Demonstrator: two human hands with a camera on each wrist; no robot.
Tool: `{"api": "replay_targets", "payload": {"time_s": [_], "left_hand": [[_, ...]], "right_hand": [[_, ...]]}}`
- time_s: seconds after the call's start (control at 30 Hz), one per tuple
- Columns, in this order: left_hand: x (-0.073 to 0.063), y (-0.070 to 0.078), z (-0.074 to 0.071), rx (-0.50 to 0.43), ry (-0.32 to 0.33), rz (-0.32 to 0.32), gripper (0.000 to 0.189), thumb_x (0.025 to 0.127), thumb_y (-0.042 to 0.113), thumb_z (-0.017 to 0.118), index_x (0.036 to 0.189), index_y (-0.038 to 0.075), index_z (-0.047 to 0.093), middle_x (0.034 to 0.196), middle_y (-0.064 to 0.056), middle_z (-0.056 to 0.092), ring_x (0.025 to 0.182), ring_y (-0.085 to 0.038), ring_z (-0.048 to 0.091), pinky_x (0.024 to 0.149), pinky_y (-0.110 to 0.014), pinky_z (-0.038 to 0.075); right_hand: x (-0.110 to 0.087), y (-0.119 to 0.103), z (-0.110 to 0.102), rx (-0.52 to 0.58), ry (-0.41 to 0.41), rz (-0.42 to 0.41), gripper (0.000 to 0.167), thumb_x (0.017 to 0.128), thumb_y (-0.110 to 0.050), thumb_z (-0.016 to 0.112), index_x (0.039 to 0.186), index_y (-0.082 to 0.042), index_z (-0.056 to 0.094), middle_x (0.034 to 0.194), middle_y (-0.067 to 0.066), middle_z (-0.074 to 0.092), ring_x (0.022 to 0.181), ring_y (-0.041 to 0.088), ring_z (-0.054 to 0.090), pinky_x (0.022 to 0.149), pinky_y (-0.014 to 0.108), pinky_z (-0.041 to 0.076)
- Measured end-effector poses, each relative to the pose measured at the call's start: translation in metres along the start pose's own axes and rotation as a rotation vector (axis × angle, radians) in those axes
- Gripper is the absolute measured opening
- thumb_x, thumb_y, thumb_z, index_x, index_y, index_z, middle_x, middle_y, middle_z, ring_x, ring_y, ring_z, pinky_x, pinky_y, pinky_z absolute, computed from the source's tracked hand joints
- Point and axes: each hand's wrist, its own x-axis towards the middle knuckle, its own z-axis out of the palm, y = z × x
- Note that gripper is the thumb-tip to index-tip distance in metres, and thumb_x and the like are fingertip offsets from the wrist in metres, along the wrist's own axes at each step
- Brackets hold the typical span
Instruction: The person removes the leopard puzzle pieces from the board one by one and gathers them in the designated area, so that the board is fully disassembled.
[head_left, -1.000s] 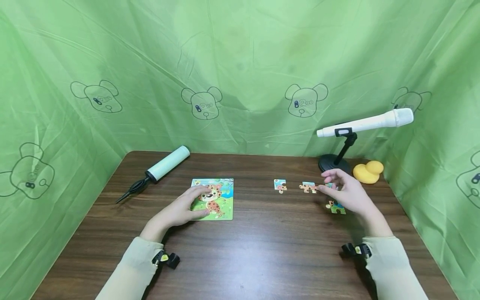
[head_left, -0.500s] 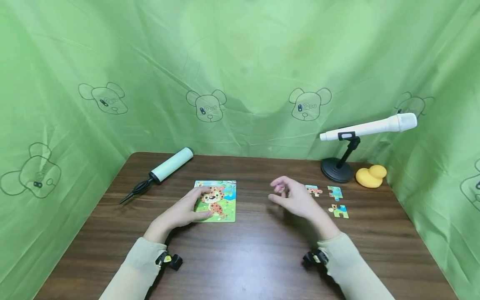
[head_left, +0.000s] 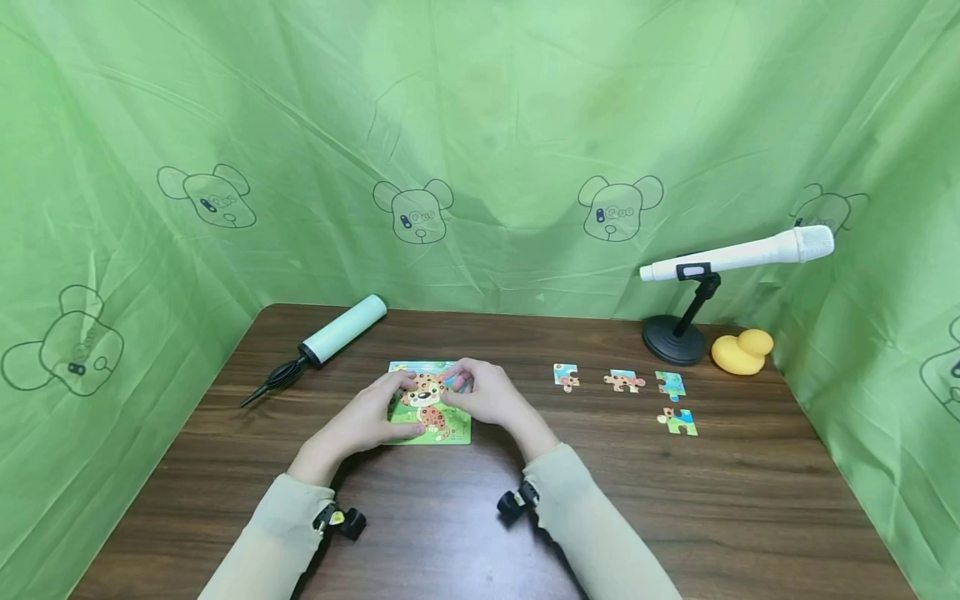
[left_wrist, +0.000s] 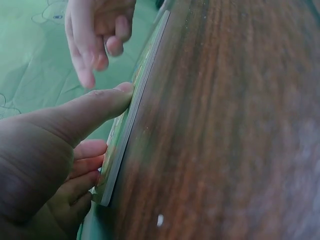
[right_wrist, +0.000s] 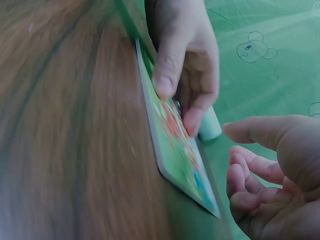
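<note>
A square puzzle board [head_left: 429, 412] with a spotted cartoon leopard lies on the table. My left hand [head_left: 367, 417] rests on its left side, thumb near the front edge and fingers toward the back. In the left wrist view, the thumb [left_wrist: 95, 110] presses straight at the board's edge. My right hand [head_left: 487, 392] is over the board's back right part, overlapping it in the head view. The right wrist view shows this hand [right_wrist: 280, 170] with the thumb extended, the fingers loosely bent and nothing between them. Several loose jigsaw pieces [head_left: 624, 381] lie to the right.
On the brown wooden table [head_left: 420, 525], a pale green hand pump [head_left: 345, 329] lies at the back left. A white microphone [head_left: 742, 254] on a black stand [head_left: 675, 337] and a yellow rubber duck [head_left: 742, 352] stand back right. A green curtain [head_left: 495, 125] surrounds the table.
My right hand has moved left from the loose pieces to above the board, uncovering the pieces, which still lie in place. My left hand has stayed on the board.
</note>
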Motion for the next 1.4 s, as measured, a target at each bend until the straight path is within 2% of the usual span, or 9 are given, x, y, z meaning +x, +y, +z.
{"api": "replay_targets", "payload": {"time_s": [0.1,0.23,0.33,0.6,0.93,1.4], "left_hand": [[0.0,-0.001,0.0,0.012,0.013,0.013,0.066,0.087,0.046,0.094,0.135,0.009,0.065,0.159,-0.013,0.057,0.146,-0.038,0.055,0.118,-0.06,0.045],[0.0,-0.002,0.0,0.004,0.017,0.019,0.066,0.087,0.047,0.094,0.135,0.009,0.066,0.157,-0.013,0.059,0.144,-0.037,0.056,0.117,-0.06,0.046],[0.0,-0.003,0.0,-0.006,0.021,0.023,0.07,0.087,0.046,0.094,0.138,0.008,0.064,0.153,-0.012,0.061,0.14,-0.035,0.058,0.116,-0.059,0.047],[0.001,-0.002,0.0,-0.008,0.035,0.036,0.061,0.086,0.045,0.095,0.126,0.01,0.065,0.154,-0.011,0.06,0.14,-0.034,0.058,0.115,-0.057,0.047],[0.0,-0.004,0.001,-0.019,0.022,0.017,0.062,0.087,0.044,0.095,0.127,0.01,0.064,0.158,-0.013,0.058,0.148,-0.039,0.051,0.12,-0.061,0.043],[0.001,-0.004,0.002,-0.036,0.012,-0.003,0.061,0.087,0.043,0.095,0.128,0.011,0.062,0.16,-0.015,0.056,0.15,-0.041,0.049,0.12,-0.062,0.042]], "right_hand": [[0.006,0.0,0.012,0.005,0.0,0.008,0.037,0.09,-0.019,0.087,0.122,-0.004,0.076,0.099,0.005,0.074,0.071,0.008,0.061,0.066,0.026,0.053],[0.008,0.002,0.021,0.023,-0.016,0.043,0.04,0.088,-0.017,0.088,0.124,-0.004,0.076,0.1,0.006,0.074,0.074,0.008,0.061,0.068,0.024,0.053],[0.009,0.003,0.024,0.027,-0.027,0.06,0.043,0.086,-0.015,0.089,0.125,-0.003,0.075,0.1,0.007,0.073,0.075,0.007,0.062,0.069,0.023,0.054],[0.011,0.007,0.027,0.035,-0.041,0.082,0.055,0.083,-0.01,0.094,0.134,-0.001,0.074,0.096,0.004,0.07,0.073,0.007,0.06,0.067,0.021,0.054],[0.009,0.003,0.029,-0.018,-0.037,0.089,0.047,0.083,-0.013,0.095,0.127,-0.004,0.078,0.095,0.002,0.068,0.073,0.006,0.058,0.067,0.021,0.051],[0.008,0.001,0.031,0.0,-0.009,0.128,0.047,0.081,-0.012,0.096,0.123,-0.005,0.076,0.099,0.004,0.07,0.077,0.008,0.06,0.07,0.022,0.053]]}}
